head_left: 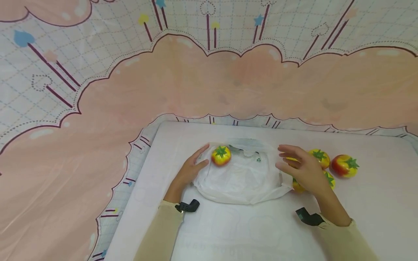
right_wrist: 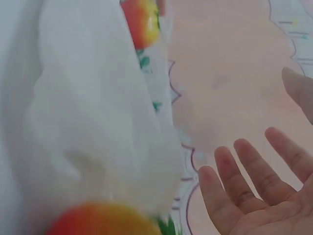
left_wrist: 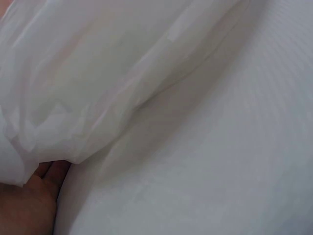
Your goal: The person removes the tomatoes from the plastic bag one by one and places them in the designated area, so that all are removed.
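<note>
A white plastic bag with small green print lies on the table. On its left part sits a red-and-yellow fruit with a green leafy top, like a tomato or persimmon. My left hand is at the bag's left edge, thumb and index finger spread; in the left wrist view the bag partly covers its fingers. Just right of the bag is my right hand, its fingers apart and holding nothing. In the right wrist view its palm and spread fingers show.
Several similar fruits lie right of the bag, some partly hidden by my right hand; the outermost fruit lies on its side. The white table meets a patterned pink cloth at its far and left edges.
</note>
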Motion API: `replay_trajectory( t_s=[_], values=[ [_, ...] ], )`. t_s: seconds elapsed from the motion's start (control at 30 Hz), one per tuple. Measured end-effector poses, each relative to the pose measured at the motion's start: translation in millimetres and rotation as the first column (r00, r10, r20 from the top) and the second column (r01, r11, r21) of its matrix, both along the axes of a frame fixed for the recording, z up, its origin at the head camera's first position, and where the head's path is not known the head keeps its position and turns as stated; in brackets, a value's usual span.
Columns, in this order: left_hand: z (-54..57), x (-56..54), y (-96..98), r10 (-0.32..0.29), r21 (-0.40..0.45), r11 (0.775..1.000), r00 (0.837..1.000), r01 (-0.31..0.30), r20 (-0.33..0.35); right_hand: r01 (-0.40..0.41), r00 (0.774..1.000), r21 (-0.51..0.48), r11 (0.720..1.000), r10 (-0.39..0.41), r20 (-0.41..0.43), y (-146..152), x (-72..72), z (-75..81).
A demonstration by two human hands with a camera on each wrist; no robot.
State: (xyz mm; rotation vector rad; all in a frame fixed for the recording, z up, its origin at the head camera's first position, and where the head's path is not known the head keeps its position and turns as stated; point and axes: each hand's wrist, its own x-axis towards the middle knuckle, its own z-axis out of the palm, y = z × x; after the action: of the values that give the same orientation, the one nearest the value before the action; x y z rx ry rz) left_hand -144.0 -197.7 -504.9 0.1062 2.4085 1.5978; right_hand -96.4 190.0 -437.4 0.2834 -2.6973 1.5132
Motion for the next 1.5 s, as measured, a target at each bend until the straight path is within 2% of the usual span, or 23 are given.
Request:
replay_trajectory(
  t_s=[0.2, 0.37, 0.57, 0.97, 1.2, 1.5],
  values=[
    [-0.5, 0.3, -0.7, 0.006, -0.007, 1.000, 1.000, -0.006, 0.012, -0.044, 0.996, -0.127, 0.991, 0.052, 0.066, -22, -7.2, -2.2],
    [-1.2, -0.1, -0.6, 0.007, -0.008, 1.000, 1.000, -0.007, 0.015, -0.104, 0.989, -0.185, 0.977, 0.121, 0.085, -38, -14.1, -6.0],
    [-1.7, -0.4, -1.7, -0.007, 0.000, 1.000, 1.000, 0.007, -0.005, -0.116, 0.983, -0.190, 0.975, 0.141, 0.121, -61, -20.5, -10.3],
    [-2.9, -0.9, -2.8, -0.006, 0.003, 1.000, 1.000, 0.006, 0.003, -0.125, 0.982, -0.219, 0.968, 0.153, 0.115, -91, -31.9, -24.6],
    [-2.7, -1.9, -5.0, -0.035, 0.017, 0.999, 0.999, 0.035, -0.018, -0.121, 0.979, -0.218, 0.968, 0.153, 0.134, -108, -39.5, -31.2],
    [-1.5, -3.2, -7.1, -0.061, 0.029, 0.998, 0.998, 0.062, -0.032, -0.109, 0.986, -0.203, 0.973, 0.132, 0.100, -128, -47.7, -37.1]
  ],
)
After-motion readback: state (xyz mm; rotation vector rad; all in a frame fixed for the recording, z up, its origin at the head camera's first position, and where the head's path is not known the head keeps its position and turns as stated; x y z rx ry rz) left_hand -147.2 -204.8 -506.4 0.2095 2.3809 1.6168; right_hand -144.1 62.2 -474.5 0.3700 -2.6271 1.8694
